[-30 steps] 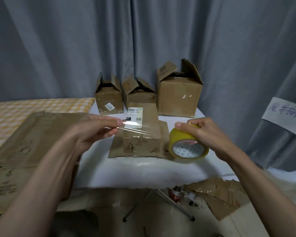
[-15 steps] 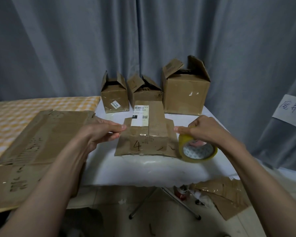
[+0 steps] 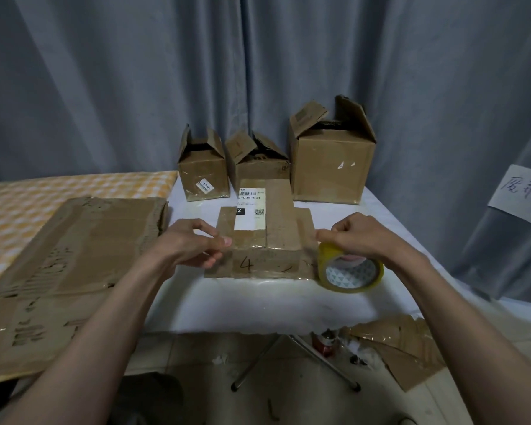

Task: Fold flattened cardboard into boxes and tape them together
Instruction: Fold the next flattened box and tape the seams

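On the white table [image 3: 258, 305], the left hand [image 3: 193, 246] pinches a clear tape strip onto the small folded box [image 3: 265, 237]. The right hand [image 3: 354, 237] grips the yellow tape roll [image 3: 350, 268] beside it. Three open-flapped boxes [image 3: 328, 167] stand behind, contents too dark to tell.

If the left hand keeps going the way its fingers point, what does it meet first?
The left hand points right, so it would likely run onto the small box marked 4; its fingers already look close to that box's left edge, though depth is unclear.
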`<state>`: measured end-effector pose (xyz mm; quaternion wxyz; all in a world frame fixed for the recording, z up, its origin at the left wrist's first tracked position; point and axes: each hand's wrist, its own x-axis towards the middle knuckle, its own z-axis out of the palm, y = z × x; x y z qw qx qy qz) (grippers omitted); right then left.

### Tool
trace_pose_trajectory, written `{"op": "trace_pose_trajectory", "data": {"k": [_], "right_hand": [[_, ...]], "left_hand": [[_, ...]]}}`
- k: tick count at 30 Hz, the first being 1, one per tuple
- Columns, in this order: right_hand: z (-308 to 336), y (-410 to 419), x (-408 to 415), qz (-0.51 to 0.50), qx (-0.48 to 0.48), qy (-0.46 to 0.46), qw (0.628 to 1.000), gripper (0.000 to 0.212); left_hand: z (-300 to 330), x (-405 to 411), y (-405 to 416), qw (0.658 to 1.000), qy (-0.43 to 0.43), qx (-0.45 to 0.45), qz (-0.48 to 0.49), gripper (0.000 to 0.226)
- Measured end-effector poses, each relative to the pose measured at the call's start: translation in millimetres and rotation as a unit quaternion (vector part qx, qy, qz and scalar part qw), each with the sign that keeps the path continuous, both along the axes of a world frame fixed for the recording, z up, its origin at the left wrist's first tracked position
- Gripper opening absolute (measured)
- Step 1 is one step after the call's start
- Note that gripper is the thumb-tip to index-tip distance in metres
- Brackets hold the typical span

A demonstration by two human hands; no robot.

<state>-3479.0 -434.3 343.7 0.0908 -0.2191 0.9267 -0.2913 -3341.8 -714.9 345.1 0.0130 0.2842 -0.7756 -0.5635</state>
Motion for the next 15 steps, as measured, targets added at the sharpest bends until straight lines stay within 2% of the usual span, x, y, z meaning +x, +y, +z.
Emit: {"op": "trace_pose_trajectory", "data": {"k": [1,3,5,6,7,9,11,13,15], "right_hand": [[1,1,2,-0.006,-0.015,-0.008,1.000,0.052],[3,4,5,-0.018,-0.036,-0.029,0.999,0.053],[3,7,7,-0.016,-0.053,-0.043,0.998,0.041],[3,7,9,-0.009,-0.060,-0.046,0.997,0.033],[2,8,9,-0.003,-0.068,-0.047,0.997,0.030],[1,10,8,0.009,-0.087,-0.052,0.995,0.038],[0,14,7,0.018,-0.110,-0.071,0.991,0.042],[1,18,6,0.040,-0.130,-0.098,0.986,0.041],[3,23,4,0.051,-0.138,-0.104,0.984,0.041]], "left_hand": [[2,0,1,1.000,-0.002,-0.024,0.005,0.042],[9,2,4,0.985,-0.017,-0.173,0.012,0.048],[12,3,15,0.937,-0.012,-0.348,0.027,0.056],[14,5,25,0.918,0.012,-0.395,0.039,0.056],[16,6,39,0.909,0.049,-0.412,0.044,0.054],[16,4,72,0.902,0.137,-0.407,0.027,0.045],[11,-4,107,0.884,0.187,-0.427,-0.010,0.041],[4,-13,133,0.876,0.181,-0.447,-0.028,0.050],[-4,-21,146,0.874,0.128,-0.468,-0.027,0.067]]}}
